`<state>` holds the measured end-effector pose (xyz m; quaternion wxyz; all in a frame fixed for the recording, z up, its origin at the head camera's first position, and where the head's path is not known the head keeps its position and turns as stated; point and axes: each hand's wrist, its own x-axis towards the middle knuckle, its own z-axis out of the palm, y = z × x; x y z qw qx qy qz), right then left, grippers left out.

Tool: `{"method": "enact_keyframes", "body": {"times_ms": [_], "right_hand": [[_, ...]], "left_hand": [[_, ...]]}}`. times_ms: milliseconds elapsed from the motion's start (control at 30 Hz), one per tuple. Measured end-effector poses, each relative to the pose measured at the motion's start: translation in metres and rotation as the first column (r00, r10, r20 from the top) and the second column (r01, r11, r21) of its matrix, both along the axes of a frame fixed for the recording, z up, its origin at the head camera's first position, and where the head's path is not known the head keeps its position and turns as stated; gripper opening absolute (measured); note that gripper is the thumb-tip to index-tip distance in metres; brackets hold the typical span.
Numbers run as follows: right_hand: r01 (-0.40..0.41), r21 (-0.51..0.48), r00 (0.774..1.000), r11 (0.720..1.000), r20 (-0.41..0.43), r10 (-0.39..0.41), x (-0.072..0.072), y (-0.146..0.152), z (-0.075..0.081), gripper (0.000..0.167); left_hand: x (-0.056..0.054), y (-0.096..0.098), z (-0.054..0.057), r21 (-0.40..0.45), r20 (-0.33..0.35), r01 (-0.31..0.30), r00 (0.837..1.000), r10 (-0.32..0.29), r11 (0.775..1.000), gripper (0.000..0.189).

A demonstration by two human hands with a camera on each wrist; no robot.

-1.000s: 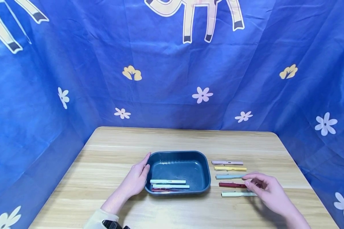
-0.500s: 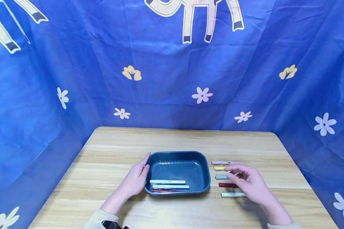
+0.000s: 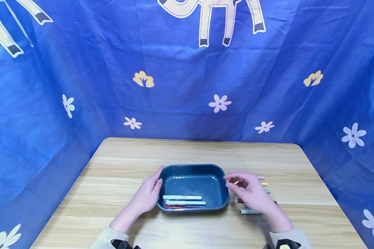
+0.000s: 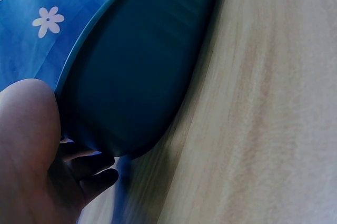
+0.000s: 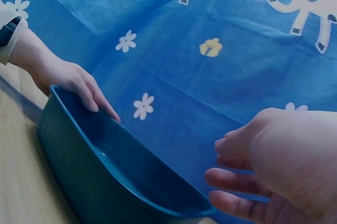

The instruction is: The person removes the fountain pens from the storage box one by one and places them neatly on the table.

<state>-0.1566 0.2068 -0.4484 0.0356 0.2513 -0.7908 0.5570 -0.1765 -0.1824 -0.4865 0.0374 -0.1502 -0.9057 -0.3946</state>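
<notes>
A dark teal plastic box (image 3: 191,185) stands on the table; inside, along its near side, lie a pale blue pen (image 3: 182,197), a mint pen (image 3: 187,203) and a dark red pen (image 3: 174,207). My left hand (image 3: 148,193) grips the box's left end, thumb at the rim and fingers round the outer wall. At the opposite end my right hand (image 3: 250,190) has its fingertips close to the rim, fingers loosely bent with nothing between them. Beneath it, partly hidden, lie lavender (image 3: 260,177), yellow (image 3: 264,184), light blue (image 3: 268,191), dark red (image 3: 240,201) and pale green (image 3: 249,211) pens.
The wooden table (image 3: 143,152) is enclosed at the back and both sides by a blue patterned cloth (image 3: 180,121). Dark bands (image 3: 121,244) show at both wrists below light sleeves.
My right hand has moved left from over the row of pens to the box's right end. The left hand, the box and the pens appear unmoved.
</notes>
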Motion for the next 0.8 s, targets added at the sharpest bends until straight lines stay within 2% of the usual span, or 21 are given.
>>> {"method": "enact_keyframes", "body": {"times_ms": [467, 800], "right_hand": [[-0.086, -0.017, 0.991, 0.996, 0.097, 0.087, -0.014, -0.043, 0.002, 0.017], [-0.111, 0.127, 0.991, 0.986, 0.094, 0.099, -0.021, -0.065, -0.002, 0.015]], "left_hand": [[0.0, -0.001, 0.001, -0.004, -0.003, 0.0, 1.0, 0.0, 1.0, 0.053], [0.0, -0.001, 0.001, -0.002, -0.006, 0.004, 1.0, -0.004, 1.0, 0.053]]}}
